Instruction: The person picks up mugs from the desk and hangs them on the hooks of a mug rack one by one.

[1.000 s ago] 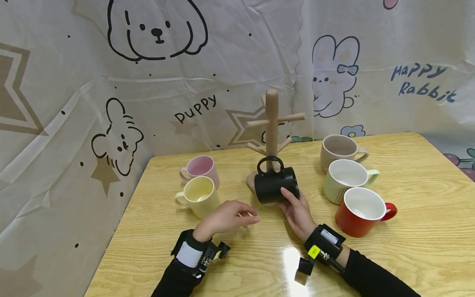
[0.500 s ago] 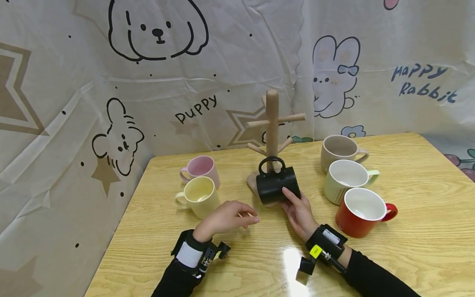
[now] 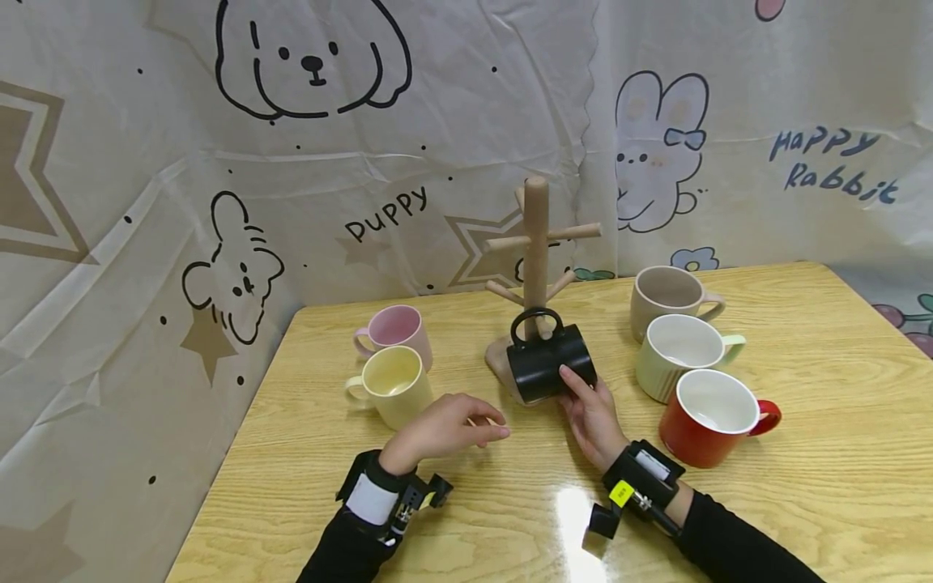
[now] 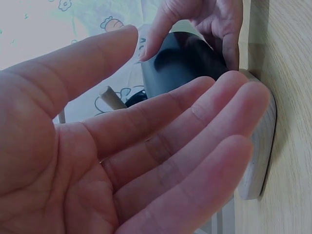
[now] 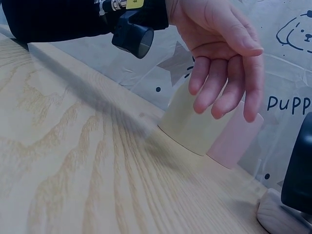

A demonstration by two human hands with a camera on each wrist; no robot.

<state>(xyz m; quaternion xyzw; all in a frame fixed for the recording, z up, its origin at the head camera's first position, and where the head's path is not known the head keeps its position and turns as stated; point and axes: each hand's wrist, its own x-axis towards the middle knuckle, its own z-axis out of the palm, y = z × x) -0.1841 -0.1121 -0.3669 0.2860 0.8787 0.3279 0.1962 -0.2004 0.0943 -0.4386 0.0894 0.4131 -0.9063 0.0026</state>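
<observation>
My right hand [image 3: 592, 417] holds a black mug [image 3: 550, 364] lying on its side, thumb on its near face and fingers underneath. The mug's handle [image 3: 537, 317] points up and overlaps the foot of the wooden mug tree [image 3: 536, 243]. In the left wrist view the mug [image 4: 183, 61] appears behind my left hand [image 4: 161, 151], whose fingers are loosely extended with nothing in them. In the head view my left hand [image 3: 450, 429] hovers by the yellow mug [image 3: 396, 389]. The right wrist view catches only an edge of the black mug [image 5: 298, 170].
Behind the yellow mug stands a pink mug [image 3: 399, 332]. On the right side of the wooden table [image 3: 824, 389], a taupe mug [image 3: 659, 304], a pale green-handled mug [image 3: 666, 364] and a red mug [image 3: 696, 429] form a row. A printed curtain [image 3: 466, 113] hangs behind.
The black mug and my right hand have shifted slightly to the right, with the mug tilting a little. My left hand has stayed in place.
</observation>
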